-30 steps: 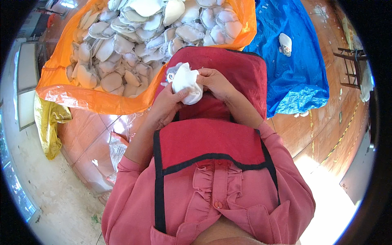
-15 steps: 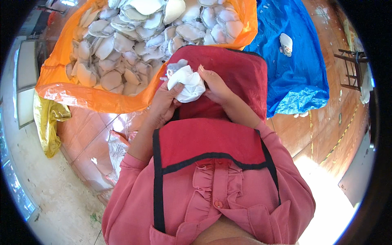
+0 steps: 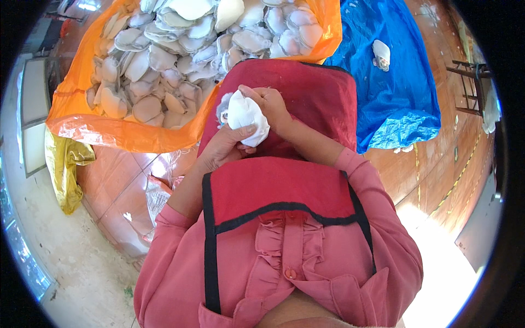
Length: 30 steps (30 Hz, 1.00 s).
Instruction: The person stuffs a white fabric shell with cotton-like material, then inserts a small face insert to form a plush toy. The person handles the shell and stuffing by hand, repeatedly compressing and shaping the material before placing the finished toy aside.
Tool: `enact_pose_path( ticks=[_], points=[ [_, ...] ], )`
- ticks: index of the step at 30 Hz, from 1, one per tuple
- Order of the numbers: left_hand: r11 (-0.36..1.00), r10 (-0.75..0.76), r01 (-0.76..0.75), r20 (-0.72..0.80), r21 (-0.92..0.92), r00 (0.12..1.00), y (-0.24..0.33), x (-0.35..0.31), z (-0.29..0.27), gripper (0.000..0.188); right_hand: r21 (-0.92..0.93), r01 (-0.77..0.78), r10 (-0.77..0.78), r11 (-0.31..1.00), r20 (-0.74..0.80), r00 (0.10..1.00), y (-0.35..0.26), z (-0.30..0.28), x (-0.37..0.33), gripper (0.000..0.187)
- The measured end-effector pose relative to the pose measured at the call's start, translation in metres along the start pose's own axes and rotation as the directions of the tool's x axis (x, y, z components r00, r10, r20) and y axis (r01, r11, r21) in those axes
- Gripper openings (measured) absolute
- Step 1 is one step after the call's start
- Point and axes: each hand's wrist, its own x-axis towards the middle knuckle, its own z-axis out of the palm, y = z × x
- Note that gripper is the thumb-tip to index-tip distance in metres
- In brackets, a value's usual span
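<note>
Over the red apron's lap I hold a small plush toy piece (image 3: 247,121), white and rounded, with grey fluff and what looks like an eye showing at its left end. My left hand (image 3: 227,143) grips it from below, thumb pressed on the white cloth. Closed at the upper right edge of the piece is my right hand (image 3: 272,105), its fingers bent and partly hidden. A similar white and grey piece (image 3: 381,54) lies alone on the blue sheet (image 3: 402,104) at the right.
Ahead on the left, an orange sack (image 3: 123,134) holds a heap of flat white and grey plush pieces (image 3: 147,109). A yellow sack (image 3: 61,164) lies at the far left on the tiled floor. A dark wooden stool (image 3: 470,87) stands at the far right.
The plush piece has turned more upright, its crumpled white cloth now smoother and rounder. My right hand has moved left and up, from spread beside the piece to closed on its upper edge.
</note>
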Motion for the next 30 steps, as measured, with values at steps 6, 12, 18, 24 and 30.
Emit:
enact_pose_path(
  ticks=[6, 12, 18, 24, 30],
  points=[
    [0.99, -0.002, 0.019, 0.119, -0.141, 0.993, -0.003, -0.004, -0.006, 0.034, 0.113, -0.109, 0.098, 0.988, 0.098, 0.99, 0.001, 0.0, 0.003, 0.04],
    [0.978, 0.099, -0.099, -0.007, -0.183, 0.995, -0.001, 0.006, -0.017, 0.029, 0.286, -0.038, 0.056, 0.957, -0.056, 0.997, 0.006, -0.001, 0.001, 0.02],
    [0.959, 0.23, -0.255, -0.192, -0.121, 0.954, 0.005, 0.008, -0.006, 0.028, 0.296, 0.143, -0.184, 0.944, 0.115, 0.976, 0.012, -0.02, -0.02, 0.028],
    [0.97, 0.206, -0.226, -0.193, -0.09, 0.959, 0.002, 0.012, -0.019, 0.029, -0.055, 0.261, -0.259, 0.964, 0.046, 0.965, 0.019, -0.018, -0.025, 0.032],
    [0.968, 0.21, -0.24, -0.304, -0.066, 0.929, 0.003, 0.013, -0.011, 0.028, -0.067, 0.233, -0.23, 0.97, 0.05, 0.972, 0.016, -0.016, -0.027, 0.018]
  ],
)
